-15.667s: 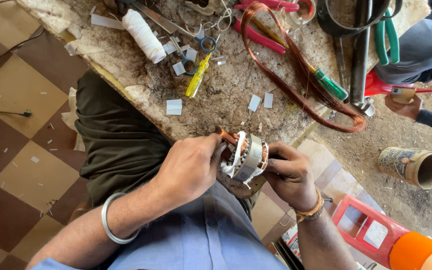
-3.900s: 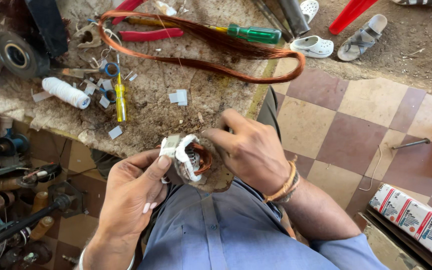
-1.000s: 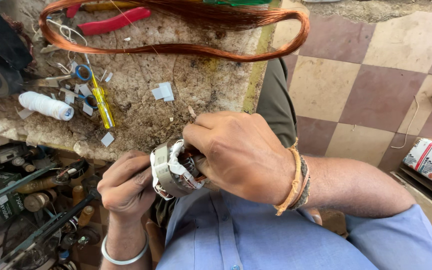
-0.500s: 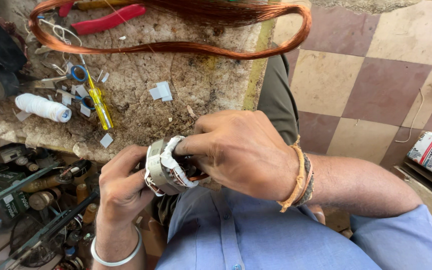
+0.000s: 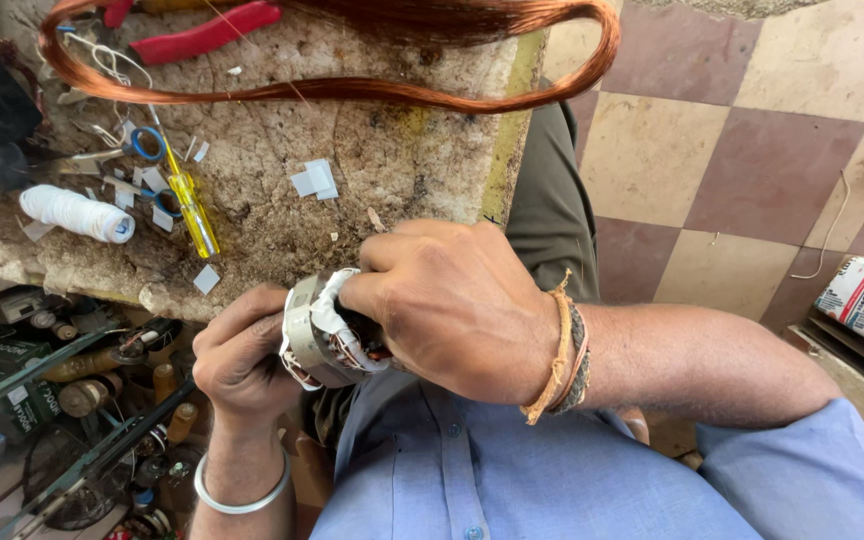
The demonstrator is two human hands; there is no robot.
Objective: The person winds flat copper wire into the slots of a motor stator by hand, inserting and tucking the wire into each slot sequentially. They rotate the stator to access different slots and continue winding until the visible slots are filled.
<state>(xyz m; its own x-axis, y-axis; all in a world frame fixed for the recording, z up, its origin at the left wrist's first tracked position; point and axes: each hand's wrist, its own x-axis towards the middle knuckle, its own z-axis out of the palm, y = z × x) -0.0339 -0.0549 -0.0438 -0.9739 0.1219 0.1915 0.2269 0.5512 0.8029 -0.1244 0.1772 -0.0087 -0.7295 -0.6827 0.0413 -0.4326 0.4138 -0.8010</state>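
A small round motor stator point(image 5: 314, 335), grey metal with white insulating paper and copper windings, sits between both hands in front of my chest. My left hand point(image 5: 242, 360), with a silver bangle at the wrist, cups it from the left and below. Over its right side lies my right hand point(image 5: 452, 305), wearing thread bracelets, fingers curled onto the white paper at the top of the stator. Most of the stator's right half is hidden by the right hand.
A rough stone bench point(image 5: 352, 170) carries a long loop of copper wire point(image 5: 352, 92), red-handled pliers point(image 5: 207, 30), a yellow screwdriver point(image 5: 192, 205), a white thread spool point(image 5: 77, 213), scissors point(image 5: 142, 145) and paper scraps point(image 5: 314, 180). Shelves of parts point(image 5: 62, 400) lie lower left; tiled floor at right.
The view has shifted slightly. Both hands keep their hold on the stator, with the right fingers working a little further over its top edge.
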